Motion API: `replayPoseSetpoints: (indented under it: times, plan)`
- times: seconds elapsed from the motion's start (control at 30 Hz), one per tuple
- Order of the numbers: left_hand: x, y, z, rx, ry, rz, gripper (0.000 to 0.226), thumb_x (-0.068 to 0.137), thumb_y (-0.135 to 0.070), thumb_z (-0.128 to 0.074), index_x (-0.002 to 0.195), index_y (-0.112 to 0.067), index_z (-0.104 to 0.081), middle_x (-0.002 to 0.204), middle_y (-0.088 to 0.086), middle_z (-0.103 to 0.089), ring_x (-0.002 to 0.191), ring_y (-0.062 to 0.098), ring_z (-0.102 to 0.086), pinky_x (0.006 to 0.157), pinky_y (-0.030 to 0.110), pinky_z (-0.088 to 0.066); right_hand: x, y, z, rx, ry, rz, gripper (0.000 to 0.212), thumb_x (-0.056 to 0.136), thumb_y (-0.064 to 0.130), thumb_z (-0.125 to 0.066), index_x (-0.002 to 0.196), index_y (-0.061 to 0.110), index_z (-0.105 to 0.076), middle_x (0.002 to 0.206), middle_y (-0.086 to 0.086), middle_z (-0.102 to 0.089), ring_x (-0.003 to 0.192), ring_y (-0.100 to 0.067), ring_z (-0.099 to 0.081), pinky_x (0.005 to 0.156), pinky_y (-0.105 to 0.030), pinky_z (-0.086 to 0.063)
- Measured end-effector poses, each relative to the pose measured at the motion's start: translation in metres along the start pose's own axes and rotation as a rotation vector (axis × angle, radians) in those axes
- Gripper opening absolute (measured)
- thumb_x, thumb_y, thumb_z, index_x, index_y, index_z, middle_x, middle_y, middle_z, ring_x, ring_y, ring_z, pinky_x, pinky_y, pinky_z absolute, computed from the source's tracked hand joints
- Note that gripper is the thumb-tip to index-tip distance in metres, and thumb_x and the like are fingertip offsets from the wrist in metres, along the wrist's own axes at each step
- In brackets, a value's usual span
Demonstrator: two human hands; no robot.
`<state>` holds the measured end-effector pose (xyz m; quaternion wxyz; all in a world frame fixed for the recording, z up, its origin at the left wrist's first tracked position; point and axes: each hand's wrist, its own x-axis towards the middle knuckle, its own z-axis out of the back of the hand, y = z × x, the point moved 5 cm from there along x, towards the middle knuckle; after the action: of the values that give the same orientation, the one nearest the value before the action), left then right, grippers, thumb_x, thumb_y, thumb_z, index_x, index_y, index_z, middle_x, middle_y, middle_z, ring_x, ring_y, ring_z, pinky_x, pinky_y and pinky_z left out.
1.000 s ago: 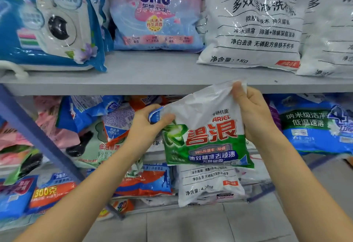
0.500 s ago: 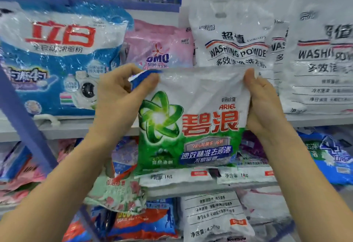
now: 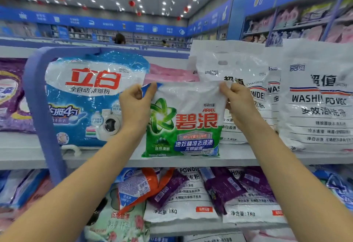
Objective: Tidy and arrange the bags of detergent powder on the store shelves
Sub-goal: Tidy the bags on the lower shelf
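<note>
Our left hand and right hand pinch the top corners of the crinkly, shiny green bag, upright on the flat grey shelf.

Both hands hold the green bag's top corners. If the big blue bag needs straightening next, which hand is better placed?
Probably left: the left hand pinches the green bag at the corner beside the blue bag; the right hand holds the far corner, by the white bags.

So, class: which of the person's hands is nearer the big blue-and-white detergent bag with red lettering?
Left. The left hand pinches a top corner of the green-and-white Ariel bag, just beside the big blue-and-white detergent bag; the right hand grips the opposite corner, farther away.
</note>
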<state>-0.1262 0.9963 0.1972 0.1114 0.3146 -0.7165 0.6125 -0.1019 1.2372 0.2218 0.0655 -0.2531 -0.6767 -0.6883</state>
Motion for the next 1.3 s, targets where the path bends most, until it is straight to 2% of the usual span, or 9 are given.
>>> replayPoseSetpoints:
  times: [0.2,0.5,0.63,0.7,0.83,1.0,1.1,1.2,1.3]
  plan:
    - [0.012,0.0,-0.005,-0.074,0.062,0.019,0.04,0.093,-0.029,-0.058,0.076,0.008,-0.06,0.068,0.013,-0.055,0.063,0.018,-0.047,0.059,0.03,-0.04,0.007,0.0,0.007,-0.101,0.001,-0.017,0.02,0.095,0.014,-0.051,0.081,0.013,-0.065,0.08,-0.001,-0.065,0.073,-0.012,-0.062,0.068,-0.026,-0.053]
    - [0.021,0.015,-0.007,-0.179,0.09,0.215,0.039,0.093,-0.038,-0.054,0.067,-0.009,-0.059,0.066,0.013,-0.055,0.061,0.024,-0.05,0.06,0.033,-0.044,0.004,0.006,0.008,-0.243,-0.04,0.094,0.023,0.094,0.014,-0.054,0.076,0.021,-0.067,0.078,-0.001,-0.064,0.076,-0.014,-0.058,0.073,-0.03,-0.049]
    - [-0.008,0.034,-0.002,-0.069,0.368,0.287,0.038,0.078,-0.053,-0.062,0.092,-0.017,-0.061,0.096,0.006,-0.07,0.088,0.024,-0.066,0.086,0.039,-0.05,0.003,0.007,0.009,-0.224,-0.032,0.045,0.023,0.095,0.016,-0.052,0.077,0.015,-0.066,0.08,-0.001,-0.062,0.076,-0.013,-0.058,0.078,-0.034,-0.052]
    - [-0.03,0.044,-0.001,0.115,0.481,0.276,0.033,0.076,-0.038,-0.072,0.101,-0.026,-0.055,0.098,-0.007,-0.066,0.089,0.008,-0.063,0.091,0.028,-0.048,0.002,0.008,0.007,-0.186,-0.036,0.015,0.025,0.096,0.02,-0.05,0.076,0.012,-0.064,0.079,0.0,-0.062,0.074,-0.012,-0.059,0.075,-0.032,-0.053]
    - [-0.049,0.07,0.002,0.072,0.657,0.289,0.074,0.051,-0.038,-0.083,0.117,-0.017,-0.056,0.104,-0.009,-0.072,0.097,0.006,-0.067,0.079,0.013,-0.05,0.002,0.003,0.007,-0.129,-0.066,-0.026,0.031,0.096,0.023,-0.05,0.091,-0.005,-0.063,0.077,-0.002,-0.059,0.072,-0.015,-0.058,0.074,-0.035,-0.053]
    - [-0.051,0.073,0.006,0.126,0.623,0.277,0.038,0.074,-0.015,-0.076,0.109,-0.018,-0.06,0.096,-0.018,-0.072,0.092,0.002,-0.067,0.073,0.009,-0.048,0.004,-0.007,0.006,0.001,-0.15,-0.072,0.028,0.096,0.022,-0.052,0.076,0.005,-0.061,0.075,-0.005,-0.057,0.071,-0.016,-0.054,0.072,-0.036,-0.048]
    - [-0.051,0.069,0.007,0.116,0.549,0.277,0.03,0.079,-0.01,-0.072,0.104,-0.022,-0.061,0.094,-0.018,-0.073,0.09,0.001,-0.068,0.073,0.01,-0.048,0.008,-0.003,0.005,-0.178,-0.174,0.057,0.037,0.095,0.025,-0.052,0.078,-0.008,-0.057,0.077,-0.011,-0.054,0.075,-0.023,-0.05,0.076,-0.043,-0.047]
    - [-0.055,0.062,0.008,0.077,0.503,0.263,0.027,0.081,-0.005,-0.069,0.101,-0.021,-0.061,0.089,-0.019,-0.073,0.085,-0.001,-0.067,0.069,0.008,-0.048,0.002,0.028,-0.006,-0.596,-0.175,0.35,0.025,0.094,0.029,-0.052,0.106,0.01,-0.063,0.099,-0.001,-0.064,0.096,-0.02,-0.057,0.088,-0.042,-0.047]
    - [-0.059,0.057,0.007,0.063,0.48,0.254,0.028,0.079,-0.006,-0.071,0.101,-0.02,-0.062,0.094,-0.01,-0.073,0.088,0.003,-0.068,0.07,0.011,-0.049,-0.017,0.067,-0.054,-0.961,0.015,0.709,0.053,0.087,0.053,-0.042,0.125,0.018,-0.055,0.113,0.0,-0.064,0.107,-0.021,-0.052,0.091,-0.035,-0.033]
